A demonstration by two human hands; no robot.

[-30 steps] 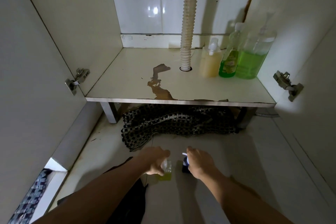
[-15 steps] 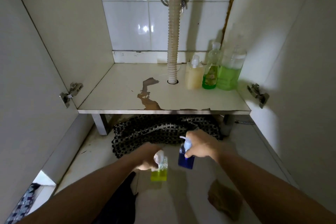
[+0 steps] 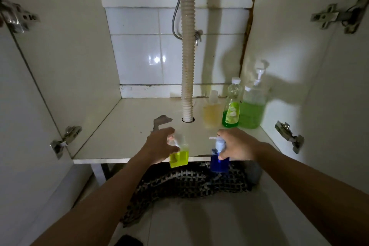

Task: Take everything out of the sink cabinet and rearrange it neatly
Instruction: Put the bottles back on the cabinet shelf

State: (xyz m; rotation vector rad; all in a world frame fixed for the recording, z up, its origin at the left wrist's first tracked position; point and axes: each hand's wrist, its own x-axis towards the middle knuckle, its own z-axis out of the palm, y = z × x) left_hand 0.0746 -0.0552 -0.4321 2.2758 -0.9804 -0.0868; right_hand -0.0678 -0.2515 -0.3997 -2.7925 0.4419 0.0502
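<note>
A: Held items?
B: Left hand (image 3: 159, 146) grips a yellow-green pump bottle (image 3: 179, 155); right hand (image 3: 235, 146) grips a blue pump bottle (image 3: 219, 161), both at the near edge of the cabinet floor (image 3: 123, 132).
A: Stored?
B: Far right: amber bottle (image 3: 212, 114), green dish-soap bottle (image 3: 231, 108), large green pump bottle (image 3: 252, 108).

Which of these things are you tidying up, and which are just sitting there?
Part of the job:
yellow-green bottle in left hand
blue pump bottle in right hand
three bottles on the cabinet shelf: pale yellow bottle, green dish soap bottle, large green pump bottle

Just there:
drain hose
checked cloth
door hinges
</note>
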